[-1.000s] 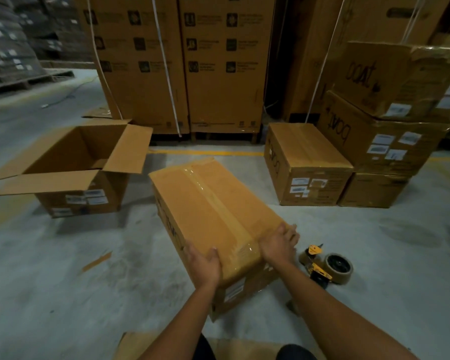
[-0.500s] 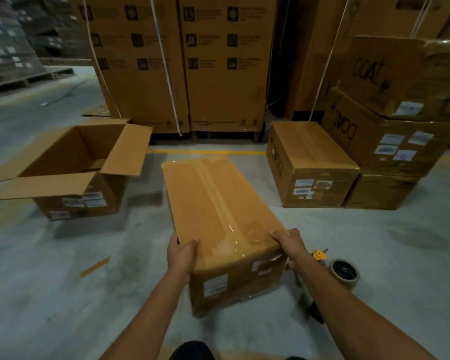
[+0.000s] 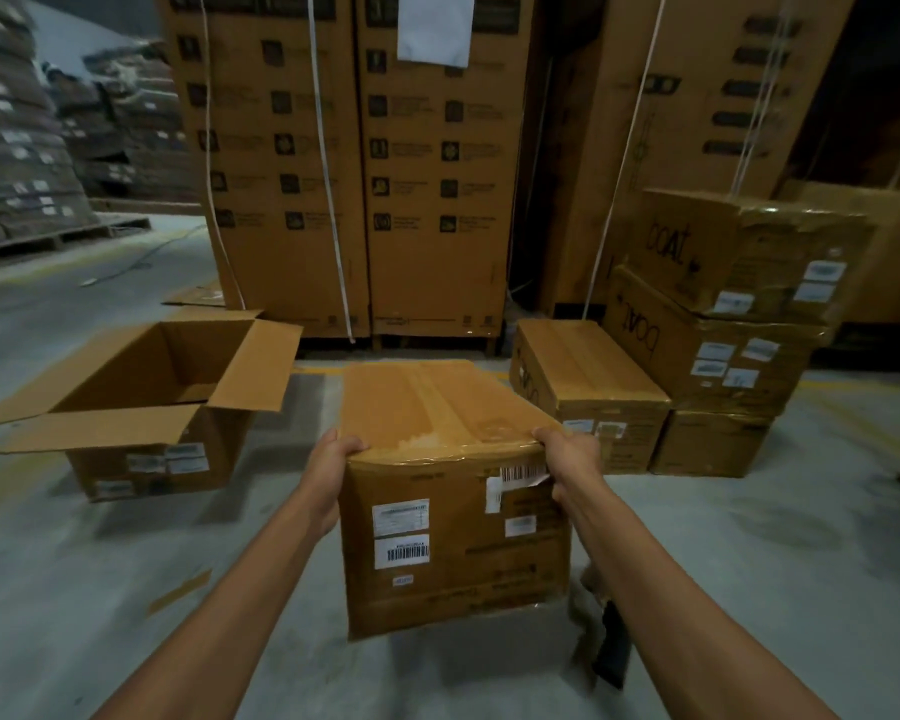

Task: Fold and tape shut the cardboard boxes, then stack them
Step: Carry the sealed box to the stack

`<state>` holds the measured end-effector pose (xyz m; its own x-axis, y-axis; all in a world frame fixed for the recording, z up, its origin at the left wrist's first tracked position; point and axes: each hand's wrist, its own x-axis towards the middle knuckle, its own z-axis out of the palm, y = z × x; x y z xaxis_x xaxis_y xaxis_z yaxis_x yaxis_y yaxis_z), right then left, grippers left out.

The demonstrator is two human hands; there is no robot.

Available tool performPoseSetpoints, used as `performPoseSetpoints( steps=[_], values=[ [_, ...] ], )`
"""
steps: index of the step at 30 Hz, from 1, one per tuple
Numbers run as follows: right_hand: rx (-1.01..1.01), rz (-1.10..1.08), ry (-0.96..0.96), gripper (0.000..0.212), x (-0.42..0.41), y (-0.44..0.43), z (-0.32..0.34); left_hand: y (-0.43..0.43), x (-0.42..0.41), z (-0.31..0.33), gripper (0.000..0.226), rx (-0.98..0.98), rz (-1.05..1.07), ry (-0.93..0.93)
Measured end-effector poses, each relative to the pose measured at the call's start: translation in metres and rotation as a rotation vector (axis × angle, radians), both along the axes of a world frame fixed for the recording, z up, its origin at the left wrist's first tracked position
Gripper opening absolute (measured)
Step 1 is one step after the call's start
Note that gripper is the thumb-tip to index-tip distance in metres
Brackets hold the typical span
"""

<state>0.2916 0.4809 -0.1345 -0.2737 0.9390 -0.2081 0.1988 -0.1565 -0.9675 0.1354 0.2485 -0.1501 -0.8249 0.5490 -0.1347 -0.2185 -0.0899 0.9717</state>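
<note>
Item 1: taped box [image 3: 453, 543], sitting between the 2 grips, labelled face turning toward the person, clear tape running along its top seam.
Left grip [image 3: 328, 470] is clamping the near top-left corner, fingers curling over the edge. Right grip [image 3: 572, 459] is clamping the near top-right corner likewise.
Item 2: open box [image 3: 152, 387], flaps spreading, resting on the floor [image 3: 126, 641] well left of the left grip.
Item 3: closed box [image 3: 588, 376], lying beyond the right grip, just beside a stack of 3 boxes [image 3: 723, 350] further right.
Item 4: cardboard strip [image 3: 180, 592], lying on the floor nearer than the left grip and to its left.
</note>
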Motion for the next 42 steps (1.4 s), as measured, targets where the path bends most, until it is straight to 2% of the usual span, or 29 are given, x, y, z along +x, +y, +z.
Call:
performPoseSetpoints(
  steps=[4, 9, 15, 20, 26, 29, 31, 33, 40, 42],
  values=[
    [0.056, -0.042, 0.065, 0.038, 0.021, 0.012, 0.029, 0.026, 0.005, 0.037, 0.038, 0.060, -0.054, 0.075],
    [0.116, -0.081, 0.147, 0.026, 0.045, 0.054, 0.063, 0.085, -0.003, 0.079, 0.042, 0.132, -0.124, 0.103],
    [0.235, -0.161, 0.137, 0.035, 0.051, 0.141, 0.097, 0.189, -0.011, 0.114, 0.039, 0.188, -0.206, 0.155],
    [0.260, -0.191, 0.157, 0.039, 0.037, 0.232, 0.102, 0.295, -0.031, 0.110, 0.041, 0.207, -0.259, 0.131],
    [0.311, -0.293, 0.138, 0.040, -0.007, 0.339, 0.065, 0.419, -0.062, 0.066, 0.039, 0.176, -0.264, 0.100],
    [0.417, -0.340, -0.059, 0.059, -0.031, 0.377, 0.034, 0.472, -0.072, 0.046, 0.048, 0.154, -0.264, 0.126],
    [0.572, -0.303, -0.317, 0.053, -0.049, 0.396, 0.016, 0.499, -0.082, 0.038, 0.065, 0.161, -0.240, 0.139],
    [0.658, -0.223, -0.479, 0.042, -0.069, 0.416, 0.011, 0.525, -0.098, 0.035, 0.073, 0.158, -0.218, 0.152],
    [0.771, -0.071, -0.815, 0.047, -0.105, 0.486, 0.025, 0.601, -0.144, 0.033, 0.059, 0.046, -0.271, 0.175],
    [0.808, -0.061, -0.812, 0.046, -0.114, 0.494, 0.027, 0.614, -0.151, 0.030, 0.053, 0.042, -0.271, 0.157]
  ],
)
